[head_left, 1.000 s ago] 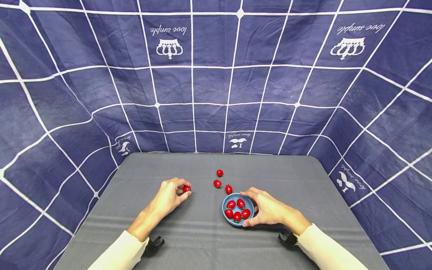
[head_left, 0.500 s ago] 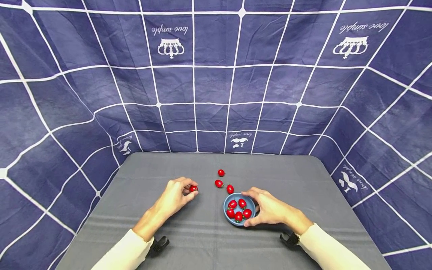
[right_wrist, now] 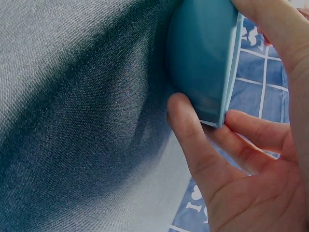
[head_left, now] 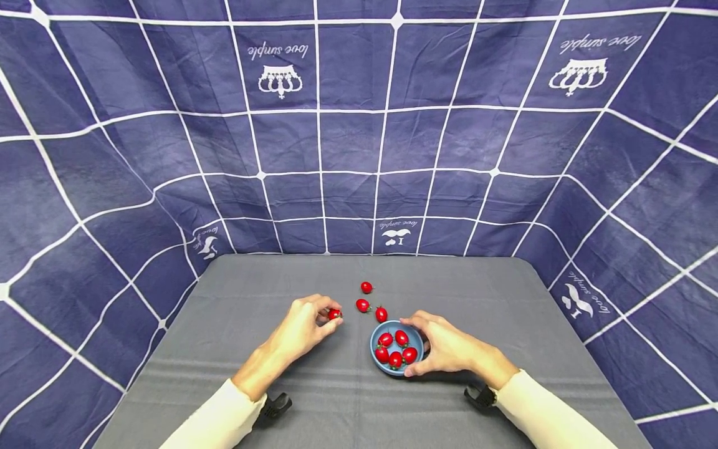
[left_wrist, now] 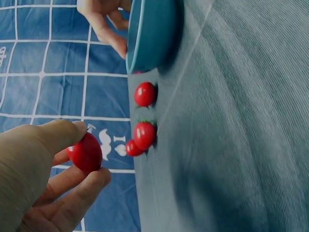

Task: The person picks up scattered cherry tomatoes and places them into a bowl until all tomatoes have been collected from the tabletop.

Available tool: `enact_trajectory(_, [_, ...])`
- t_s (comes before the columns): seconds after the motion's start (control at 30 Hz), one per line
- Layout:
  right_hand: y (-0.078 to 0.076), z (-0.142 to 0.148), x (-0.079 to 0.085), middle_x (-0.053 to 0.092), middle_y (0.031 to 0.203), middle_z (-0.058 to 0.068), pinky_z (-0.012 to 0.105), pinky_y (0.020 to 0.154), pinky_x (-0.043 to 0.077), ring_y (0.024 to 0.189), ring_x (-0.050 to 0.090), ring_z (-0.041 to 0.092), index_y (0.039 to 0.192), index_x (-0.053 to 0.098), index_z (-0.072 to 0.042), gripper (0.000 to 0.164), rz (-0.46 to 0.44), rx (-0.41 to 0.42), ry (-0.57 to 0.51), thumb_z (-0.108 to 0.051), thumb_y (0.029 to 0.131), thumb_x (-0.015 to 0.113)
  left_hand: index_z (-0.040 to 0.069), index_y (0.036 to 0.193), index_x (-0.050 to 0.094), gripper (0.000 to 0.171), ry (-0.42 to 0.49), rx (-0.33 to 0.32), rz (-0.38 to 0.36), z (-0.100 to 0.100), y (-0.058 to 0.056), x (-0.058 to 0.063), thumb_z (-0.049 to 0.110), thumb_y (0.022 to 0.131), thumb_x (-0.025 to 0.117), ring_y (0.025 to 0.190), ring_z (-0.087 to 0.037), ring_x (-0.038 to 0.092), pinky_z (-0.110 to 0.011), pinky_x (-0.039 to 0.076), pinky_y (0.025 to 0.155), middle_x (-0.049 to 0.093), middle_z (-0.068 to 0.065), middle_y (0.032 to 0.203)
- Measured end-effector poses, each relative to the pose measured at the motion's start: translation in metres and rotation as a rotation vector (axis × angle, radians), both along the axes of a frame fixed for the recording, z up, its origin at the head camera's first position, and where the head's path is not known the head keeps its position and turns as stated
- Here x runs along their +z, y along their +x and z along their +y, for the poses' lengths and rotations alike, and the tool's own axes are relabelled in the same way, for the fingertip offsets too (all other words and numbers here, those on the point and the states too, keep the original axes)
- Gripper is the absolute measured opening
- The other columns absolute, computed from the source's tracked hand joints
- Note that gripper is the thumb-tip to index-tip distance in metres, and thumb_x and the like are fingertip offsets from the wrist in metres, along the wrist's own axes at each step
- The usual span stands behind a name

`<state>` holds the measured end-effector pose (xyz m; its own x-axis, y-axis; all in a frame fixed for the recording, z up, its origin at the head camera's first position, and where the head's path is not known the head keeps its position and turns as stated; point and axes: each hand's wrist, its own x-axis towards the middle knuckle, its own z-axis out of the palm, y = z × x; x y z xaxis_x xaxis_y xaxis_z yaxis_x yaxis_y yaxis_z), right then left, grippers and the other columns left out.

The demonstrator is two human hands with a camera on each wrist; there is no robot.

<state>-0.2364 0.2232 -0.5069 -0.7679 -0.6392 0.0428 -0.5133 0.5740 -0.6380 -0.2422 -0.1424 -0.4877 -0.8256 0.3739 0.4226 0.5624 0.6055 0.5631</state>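
Observation:
My left hand (head_left: pixel 303 327) pinches a red cherry tomato (left_wrist: pixel 86 152) between thumb and fingertips, raised off the cloth and left of the bowl. With thumb and fingers, my right hand (head_left: pixel 449 347) holds the right side of a small blue bowl (head_left: pixel 396 347), which stands upright on the table; the bowl's outer wall (right_wrist: pixel 203 58) fills the top of the right wrist view. Several cherry tomatoes lie inside it. Behind the bowl are three loose ones: a tomato (head_left: pixel 381 314) close to its rim, a second tomato (head_left: pixel 363 305) to the left, and a third tomato (head_left: pixel 366 287) farther back.
Grey cloth (head_left: pixel 269 386) covers the table, with light creases near the front. A blue curtain (head_left: pixel 348 143) with white grid lines surrounds the table at the back and both sides. Black straps with camera mounts (head_left: pixel 276 405) sit at the wrists.
My left hand has moved rightward toward the bowl, carrying the pinched cherry tomato. The right hand, the bowl and the loose tomatoes have stayed in place.

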Motion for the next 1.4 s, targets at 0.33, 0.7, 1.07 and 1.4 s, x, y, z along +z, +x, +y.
enact_trajectory(0.33, [-0.001,0.0,0.0,0.071,0.139,0.009,0.021,0.086,0.067,0.092,0.074,0.001,0.158,0.065,0.003,0.099,0.006,0.005,0.008,-0.041,0.081,0.109,0.007,0.11,0.085,0.016,0.008,-0.065,-0.001,0.022,0.002,0.007,0.005,0.097,0.093,0.084,-0.017,0.086,-0.034,0.073,0.081,0.083,-0.007,0.102])
enact_trajectory(0.7, [-0.001,-0.001,0.0,0.072,0.139,0.009,0.021,0.086,0.067,0.095,0.076,0.004,0.157,0.065,0.003,0.099,0.013,0.004,0.014,-0.043,0.081,0.109,0.01,0.114,0.086,0.02,-0.044,-0.11,0.016,0.047,0.003,0.008,0.009,0.096,0.095,0.086,-0.016,0.084,-0.03,0.072,0.083,0.085,-0.005,0.107])
enact_trajectory(1.07, [-0.002,-0.002,0.001,0.071,0.139,0.009,0.021,0.085,0.067,0.094,0.075,0.005,0.157,0.065,0.004,0.099,0.031,0.009,0.032,-0.043,0.081,0.108,0.01,0.117,0.086,0.021,-0.092,-0.164,0.037,0.074,0.006,0.008,0.015,0.099,0.094,0.086,-0.018,0.08,-0.024,0.067,0.079,0.085,-0.002,0.105])
enact_trajectory(1.4, [-0.001,-0.001,0.004,0.072,0.139,0.007,0.022,0.088,0.067,0.098,0.074,0.005,0.158,0.065,0.003,0.099,0.048,0.008,0.052,-0.046,0.082,0.107,0.008,0.12,0.086,0.025,-0.181,-0.199,0.065,0.091,0.01,0.007,0.022,0.1,0.094,0.086,-0.02,0.079,-0.02,0.061,0.076,0.083,-0.002,0.104])
